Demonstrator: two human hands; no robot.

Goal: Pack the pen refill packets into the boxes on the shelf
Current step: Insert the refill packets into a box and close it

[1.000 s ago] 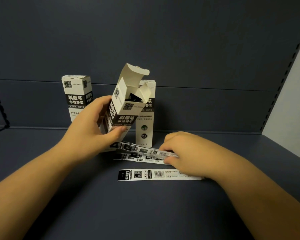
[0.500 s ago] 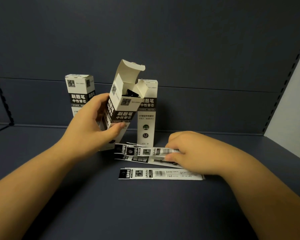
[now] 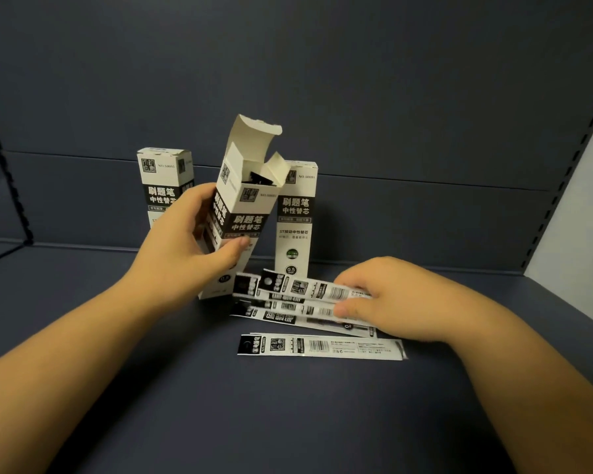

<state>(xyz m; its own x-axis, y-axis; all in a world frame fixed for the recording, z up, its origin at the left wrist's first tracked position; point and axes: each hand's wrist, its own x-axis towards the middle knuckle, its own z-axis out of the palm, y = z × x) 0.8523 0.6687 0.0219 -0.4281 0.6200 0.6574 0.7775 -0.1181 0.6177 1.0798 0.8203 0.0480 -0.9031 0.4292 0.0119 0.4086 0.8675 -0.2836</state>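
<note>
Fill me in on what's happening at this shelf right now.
A person is packing pen refill packets into boxes on a dark shelf. The left hand grips an open box, tilted, its top flap up and something dark already inside. The right hand pinches the top refill packet of a small loose pile. One more packet lies alone, nearer the camera. Two closed boxes stand upright behind, one at the left and one at the right.

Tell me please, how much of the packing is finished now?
Done: open box, tilted in left hand, already shows dark contents. In hand: right hand pinches the top packet. Left: packets beneath, one lying apart. Two closed boxes behind; contents unseen.
</note>
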